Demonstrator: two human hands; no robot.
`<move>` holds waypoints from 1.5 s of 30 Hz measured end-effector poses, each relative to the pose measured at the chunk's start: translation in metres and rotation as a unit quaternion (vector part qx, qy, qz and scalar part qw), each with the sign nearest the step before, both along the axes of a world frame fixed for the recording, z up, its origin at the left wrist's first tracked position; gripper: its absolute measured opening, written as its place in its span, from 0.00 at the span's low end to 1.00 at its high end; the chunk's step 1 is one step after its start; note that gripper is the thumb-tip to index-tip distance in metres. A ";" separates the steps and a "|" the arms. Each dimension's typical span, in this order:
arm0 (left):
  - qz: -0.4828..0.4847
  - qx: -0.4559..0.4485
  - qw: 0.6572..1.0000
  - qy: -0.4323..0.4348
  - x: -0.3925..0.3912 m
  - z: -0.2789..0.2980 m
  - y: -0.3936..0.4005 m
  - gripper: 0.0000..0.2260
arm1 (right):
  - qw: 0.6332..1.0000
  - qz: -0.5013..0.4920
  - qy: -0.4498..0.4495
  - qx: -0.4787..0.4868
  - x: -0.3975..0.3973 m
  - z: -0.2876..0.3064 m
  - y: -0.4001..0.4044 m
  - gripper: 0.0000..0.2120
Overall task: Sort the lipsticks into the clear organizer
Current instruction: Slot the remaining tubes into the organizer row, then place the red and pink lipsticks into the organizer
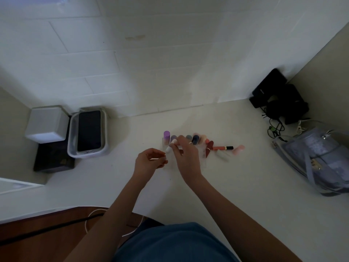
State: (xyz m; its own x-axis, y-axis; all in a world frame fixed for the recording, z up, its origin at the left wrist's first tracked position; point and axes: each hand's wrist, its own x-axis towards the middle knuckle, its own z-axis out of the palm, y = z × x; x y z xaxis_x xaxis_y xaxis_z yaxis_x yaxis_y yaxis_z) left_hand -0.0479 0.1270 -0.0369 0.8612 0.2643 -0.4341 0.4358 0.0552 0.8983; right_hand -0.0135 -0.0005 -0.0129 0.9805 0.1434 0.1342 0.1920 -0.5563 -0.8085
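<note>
Right hand pinches white lipstick over clear organizer

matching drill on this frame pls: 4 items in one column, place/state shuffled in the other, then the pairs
Items
1. white lipstick
2. purple lipstick
3. phone
4. orange tube with black cap

Place or state
A. lying flat on the counter, right of the organizer
B. standing upright at the organizer's far left end
C. pinched in the right hand
D. lying in a grey tray at the left

Pairs: 1-C, 2-B, 3-D, 4-A
</note>
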 end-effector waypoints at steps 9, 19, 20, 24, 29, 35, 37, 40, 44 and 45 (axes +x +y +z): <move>-0.059 0.099 0.993 0.006 0.010 0.002 -0.005 0.04 | 0.989 0.049 -0.068 -0.119 0.005 -0.012 0.007 0.04; -0.012 0.127 0.987 0.093 0.019 -0.008 -0.011 0.13 | 0.985 0.058 -0.093 -0.133 0.001 -0.022 -0.010 0.04; -0.012 0.131 0.985 0.109 0.021 -0.010 -0.012 0.13 | 0.988 0.031 -0.090 -0.122 -0.001 -0.022 -0.017 0.05; -0.047 0.188 0.973 0.122 0.028 -0.016 -0.014 0.13 | 0.977 -0.206 -0.027 -0.055 0.001 -0.023 -0.058 0.04; -0.149 0.287 0.941 0.103 0.027 -0.016 -0.013 0.12 | 0.950 -0.296 0.078 -0.062 0.019 -0.035 -0.104 0.05; -0.163 0.305 0.930 0.124 0.021 -0.015 -0.001 0.13 | 0.972 -0.164 0.098 -0.140 0.050 -0.047 -0.110 0.08; -0.162 0.299 0.933 0.117 0.018 -0.015 0.000 0.12 | 0.972 -0.125 0.106 -0.168 0.058 -0.050 -0.107 0.11; -0.157 0.291 0.937 0.110 0.016 -0.016 0.000 0.11 | 0.966 -0.061 0.123 -0.220 0.067 -0.057 -0.102 0.16; -0.146 0.272 0.945 0.109 0.014 -0.015 -0.001 0.12 | 0.947 -0.028 0.092 -0.306 0.071 -0.063 -0.097 0.14; -0.145 0.269 0.946 0.110 0.014 -0.015 -0.001 0.13 | 0.946 -0.034 0.087 -0.311 0.071 -0.064 -0.095 0.12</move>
